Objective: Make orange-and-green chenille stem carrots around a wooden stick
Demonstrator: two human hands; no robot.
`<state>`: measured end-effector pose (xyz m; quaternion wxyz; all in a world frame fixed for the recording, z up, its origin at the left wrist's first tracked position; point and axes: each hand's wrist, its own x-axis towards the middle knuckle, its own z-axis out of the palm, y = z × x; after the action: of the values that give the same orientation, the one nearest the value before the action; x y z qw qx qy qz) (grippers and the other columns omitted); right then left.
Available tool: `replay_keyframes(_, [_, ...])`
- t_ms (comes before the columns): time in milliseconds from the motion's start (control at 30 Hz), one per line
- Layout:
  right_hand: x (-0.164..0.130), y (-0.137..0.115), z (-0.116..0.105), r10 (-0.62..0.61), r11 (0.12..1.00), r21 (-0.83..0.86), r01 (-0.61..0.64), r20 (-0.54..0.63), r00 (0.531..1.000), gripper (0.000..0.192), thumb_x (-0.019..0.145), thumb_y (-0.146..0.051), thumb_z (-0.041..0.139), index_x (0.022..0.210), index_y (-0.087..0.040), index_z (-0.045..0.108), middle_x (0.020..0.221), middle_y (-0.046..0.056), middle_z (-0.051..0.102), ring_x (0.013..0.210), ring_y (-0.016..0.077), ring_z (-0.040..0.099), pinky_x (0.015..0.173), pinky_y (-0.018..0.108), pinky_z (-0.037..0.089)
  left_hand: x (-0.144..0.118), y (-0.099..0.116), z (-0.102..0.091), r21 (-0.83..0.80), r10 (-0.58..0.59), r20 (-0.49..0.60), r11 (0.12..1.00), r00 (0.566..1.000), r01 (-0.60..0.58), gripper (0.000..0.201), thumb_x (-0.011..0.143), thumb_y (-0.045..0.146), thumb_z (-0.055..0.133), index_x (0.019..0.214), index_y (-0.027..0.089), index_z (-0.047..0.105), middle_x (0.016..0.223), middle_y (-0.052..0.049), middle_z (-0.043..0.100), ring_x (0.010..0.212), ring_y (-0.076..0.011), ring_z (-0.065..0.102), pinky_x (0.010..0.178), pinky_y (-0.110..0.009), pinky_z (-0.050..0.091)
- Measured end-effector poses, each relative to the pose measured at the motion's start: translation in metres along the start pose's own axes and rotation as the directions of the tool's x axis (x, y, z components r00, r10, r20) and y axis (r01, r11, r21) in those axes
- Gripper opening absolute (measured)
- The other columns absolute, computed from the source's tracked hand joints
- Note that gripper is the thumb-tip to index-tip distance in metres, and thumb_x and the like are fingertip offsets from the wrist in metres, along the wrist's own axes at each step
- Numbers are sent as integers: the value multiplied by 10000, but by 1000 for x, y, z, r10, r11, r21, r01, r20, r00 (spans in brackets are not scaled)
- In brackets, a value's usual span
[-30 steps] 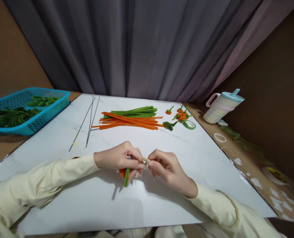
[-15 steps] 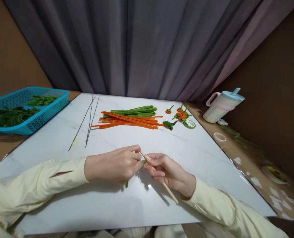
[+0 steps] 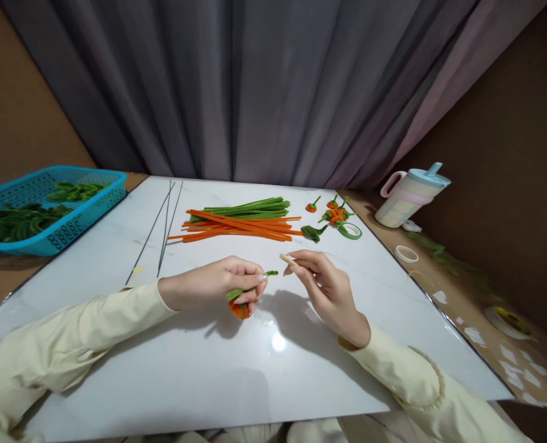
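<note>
1. I'm watching from far away. My left hand (image 3: 244,284) has its fingers curled in, with a narrow grip on an orange-and-green piece (image 3: 239,309). That piece is up over the front of the white table (image 3: 199,381).
2. A green tip (image 3: 272,273) pokes out past those fingers. The fingers hide the middle, so I can't tell how it all joins.
3. My right hand (image 3: 322,286) pinches a wooden stick (image 3: 288,260). The stick's end is near the green tip, but not touching it.
4. Some look done to me: a little pile of orange bits with green stalks (image 3: 335,216) sits at the far right, and one lone orange bit (image 3: 311,208) lies just beside it.
5. The one in my hand looks partly made, I think. It isn't with the others.
6. Lots looks unused: orange sticks (image 3: 240,226) lie by green sticks (image 3: 255,209), and thin dark rods (image 3: 151,231) lie left of them.
7. I can't tell how many more are wanted.
</note>
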<state>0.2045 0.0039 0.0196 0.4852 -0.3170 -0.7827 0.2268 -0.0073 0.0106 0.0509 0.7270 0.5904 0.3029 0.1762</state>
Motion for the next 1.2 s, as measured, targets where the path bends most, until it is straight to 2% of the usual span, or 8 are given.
replay_keyframes(100, [-1, 7, -1, -368, 915, -177, 361, -3, 930, 183, 901, -93, 479, 1051, -175, 544, 756, 52, 619, 621, 138, 519, 551, 260, 400, 2, -5, -2, -309, 12, 56, 951, 998, 6, 229, 793, 238, 589, 625, 145, 464, 447, 63, 331, 554, -114, 468, 580, -211, 375])
replay_keyframes(200, [-1, 11, 1, -506, 836, -197, 512, 82, 859, 303, 902, -75, 466, 1194, -154, 483, 723, 54, 620, 622, 153, 509, 544, 269, 410, 5, -12, -3, -494, 3, 131, 867, 991, 63, 208, 705, 162, 640, 599, 138, 463, 397, 71, 280, 489, -93, 396, 519, -181, 314])
replay_keyframes(500, [1, 11, 4, -539, 786, -236, 571, 190, 820, 475, 914, -35, 400, 1373, -133, 325, 729, 51, 637, 665, 167, 501, 561, 282, 416, 4, -22, 0, -539, -16, 273, 825, 962, 167, 266, 691, 180, 625, 537, 150, 410, 371, 65, 250, 402, -82, 320, 464, -215, 210])
replay_keyframes(700, [1, 8, 2, -568, 729, -280, 624, 260, 781, 438, 933, -57, 337, 1368, -111, 324, 847, 105, 641, 681, 175, 518, 561, 303, 437, 5, -23, -1, -525, -13, 321, 830, 947, 189, 245, 678, 160, 596, 507, 150, 421, 343, 69, 221, 364, -83, 301, 449, -229, 169])
replay_keyframes(900, [2, 3, 1, -604, 628, -370, 685, 324, 728, 417, 914, -59, 355, 1331, -80, 354, 812, 107, 628, 653, 179, 533, 535, 304, 443, 5, -20, 1, -495, -49, 355, 837, 934, 232, 272, 657, 202, 616, 470, 167, 423, 330, 76, 179, 345, -93, 251, 454, -256, 129])
replay_keyframes(1067, [5, 3, 0, -671, 519, -395, 758, 362, 647, 410, 870, -37, 413, 1277, 2, 378, 771, 138, 631, 626, 197, 531, 523, 321, 450, 3, -20, 5, -512, -47, 371, 823, 927, 247, 270, 655, 204, 620, 481, 170, 417, 345, 79, 176, 346, -88, 244, 466, -265, 122])
replay_keyframes(1133, [4, 5, 1, -666, 538, -371, 757, 363, 651, 410, 886, -56, 389, 1294, -14, 365, 787, 138, 632, 633, 196, 539, 528, 322, 456, 3, -19, 6, -517, -41, 371, 821, 928, 243, 280, 658, 213, 616, 477, 171, 407, 337, 80, 171, 339, -86, 241, 467, -266, 130])
replay_keyframes(1200, [0, 7, 3, -629, 629, -314, 711, 332, 703, 413, 911, -74, 335, 1324, -72, 343, 803, 113, 632, 642, 181, 549, 540, 309, 465, 3, -18, 6, -514, -41, 358, 825, 933, 234, 277, 648, 218, 620, 481, 174, 404, 328, 83, 170, 330, -84, 233, 466, -266, 148])
